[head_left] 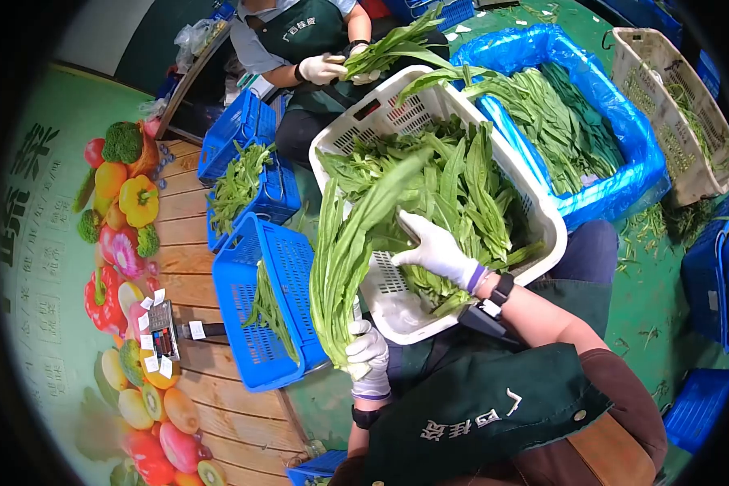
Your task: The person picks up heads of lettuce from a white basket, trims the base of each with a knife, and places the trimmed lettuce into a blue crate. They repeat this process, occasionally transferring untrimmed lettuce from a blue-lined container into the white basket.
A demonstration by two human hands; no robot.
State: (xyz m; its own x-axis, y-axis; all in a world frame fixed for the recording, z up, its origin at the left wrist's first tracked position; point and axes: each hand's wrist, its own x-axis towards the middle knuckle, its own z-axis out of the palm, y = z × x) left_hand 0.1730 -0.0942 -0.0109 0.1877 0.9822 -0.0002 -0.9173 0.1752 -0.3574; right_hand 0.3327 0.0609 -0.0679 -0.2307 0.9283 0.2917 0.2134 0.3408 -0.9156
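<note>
My left hand (pixel 368 359), in a white glove, is closed around the base of a bunch of long green leaves (pixel 340 259) that stands up beside the white crate's left edge. Inside the white crate (pixel 547 212) lies a heap of loose leafy greens (pixel 462 182). Over that heap is my right hand (pixel 439 253), also gloved, with thumb and fingers apart and nothing held between them. Its fingertips point toward the bunch without gripping it.
A co-worker (pixel 312 40) across the white crate holds greens in gloved hands. Blue baskets (pixel 255 304) with some greens stand at left. A blue-lined crate (pixel 571 121) of greens and a beige crate (pixel 672 113) are at right.
</note>
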